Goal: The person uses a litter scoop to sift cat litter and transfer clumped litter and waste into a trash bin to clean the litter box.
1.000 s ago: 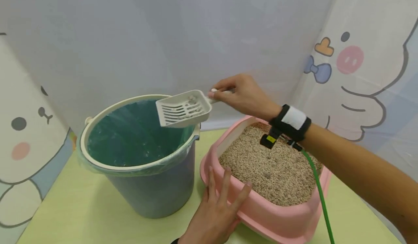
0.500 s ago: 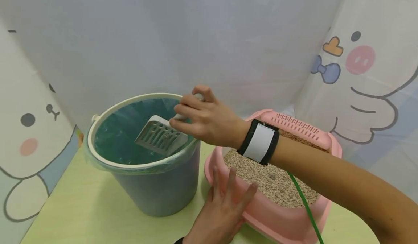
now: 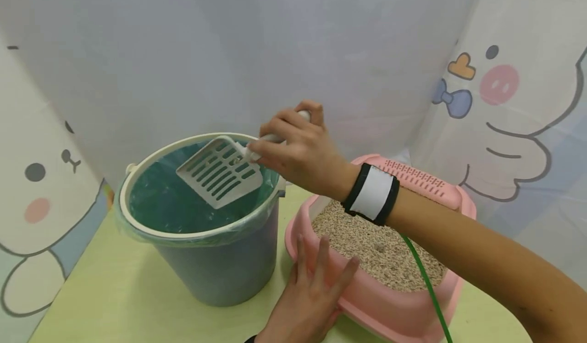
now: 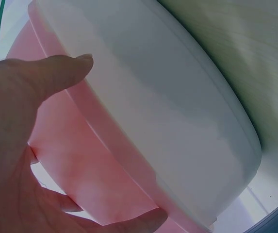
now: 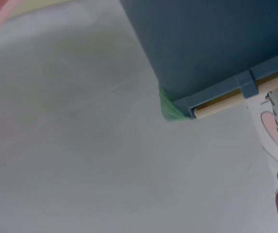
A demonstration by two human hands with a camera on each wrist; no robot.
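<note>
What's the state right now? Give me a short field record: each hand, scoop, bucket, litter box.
right hand: grips the scoop's handle over the bucket
scoop: white, slotted, tilted down over the bucket's mouth; no load visible
bucket: blue-grey, cream rim, green bag liner, upright on the table
left hand: fingers spread straight against the litter box's near wall
litter box: pink, filled with tan litter, right of the bucket
table: pale yellow-green

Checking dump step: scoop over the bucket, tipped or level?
Tipped: the scoop slants blade-down over the bucket, slots bare, gripped by the right hand.
</note>
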